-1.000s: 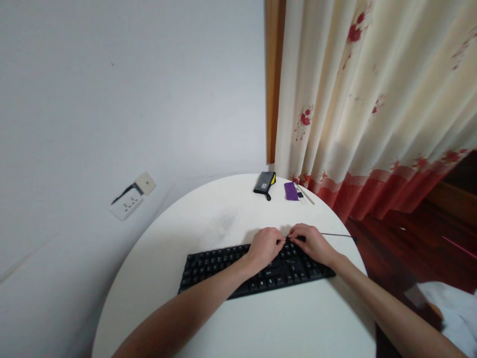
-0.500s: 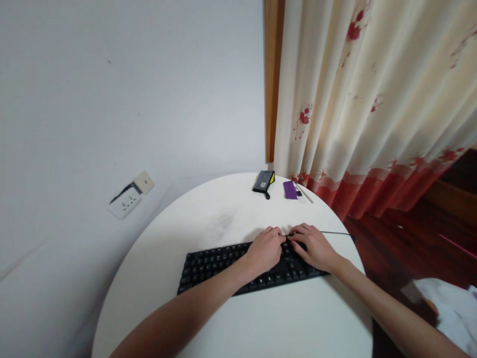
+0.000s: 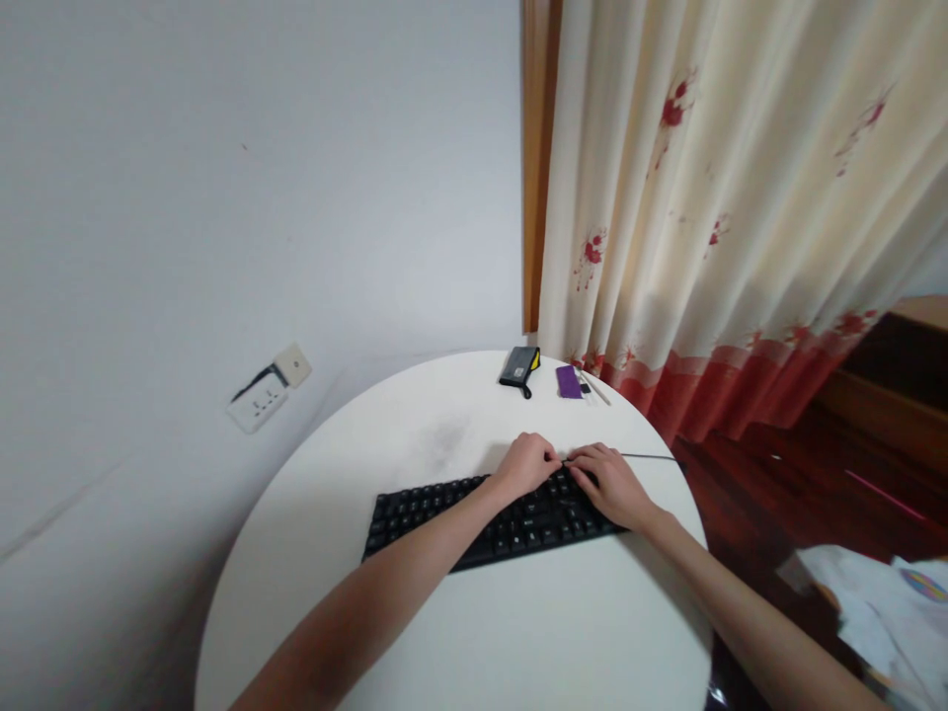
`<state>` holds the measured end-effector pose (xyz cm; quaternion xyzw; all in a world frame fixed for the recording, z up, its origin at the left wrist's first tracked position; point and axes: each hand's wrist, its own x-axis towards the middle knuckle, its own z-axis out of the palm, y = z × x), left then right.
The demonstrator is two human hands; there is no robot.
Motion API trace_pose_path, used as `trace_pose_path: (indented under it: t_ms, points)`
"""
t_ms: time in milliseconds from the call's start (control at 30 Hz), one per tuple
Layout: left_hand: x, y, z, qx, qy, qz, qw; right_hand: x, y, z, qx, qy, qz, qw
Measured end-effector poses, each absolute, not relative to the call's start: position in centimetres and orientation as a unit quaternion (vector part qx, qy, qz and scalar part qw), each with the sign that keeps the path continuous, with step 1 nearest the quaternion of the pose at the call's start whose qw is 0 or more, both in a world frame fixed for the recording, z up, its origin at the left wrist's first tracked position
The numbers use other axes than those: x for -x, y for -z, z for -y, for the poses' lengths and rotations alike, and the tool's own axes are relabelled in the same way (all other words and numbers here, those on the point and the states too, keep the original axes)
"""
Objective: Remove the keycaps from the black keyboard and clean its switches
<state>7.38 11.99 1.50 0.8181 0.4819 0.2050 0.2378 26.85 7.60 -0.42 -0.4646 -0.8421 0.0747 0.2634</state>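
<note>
A black keyboard (image 3: 436, 509) lies across the round white table (image 3: 533, 632). Both my hands rest on its right end. My left hand (image 3: 524, 466) is curled, with its fingertips pinched at the keyboard's far edge. My right hand (image 3: 611, 486) lies over the rightmost keys, fingers bent and close together, their tips meeting those of the left hand. A thin black cable (image 3: 648, 456) runs from the spot between the fingertips to the table's right edge. What the fingertips hold is hidden.
At the table's far edge lie a dark pouch with a yellow corner (image 3: 519, 366), a purple card (image 3: 568, 381) and a pen (image 3: 595, 389). A wall socket (image 3: 257, 404) is on the left wall. A flowered curtain (image 3: 711, 217) hangs on the right.
The head camera has shifted a little, so the whole scene sits slightly differently. Both hands stay at the keyboard's right end with their fingertips together.
</note>
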Motion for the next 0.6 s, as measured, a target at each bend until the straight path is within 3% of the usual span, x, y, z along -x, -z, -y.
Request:
trace_pose_path:
  t_ms: [267,600]
  points:
    - [-6.9,-0.3,-12.5,-0.786,-0.243,-0.499,0.273,-26.9,0.6,-7.6,0.468,-0.071,0.841,0.261]
    - [-7.5,-0.6,-10.5,-0.853,-0.209,-0.451,0.159,-27.0,0.8,-7.6,0.460,-0.062,0.845,0.266]
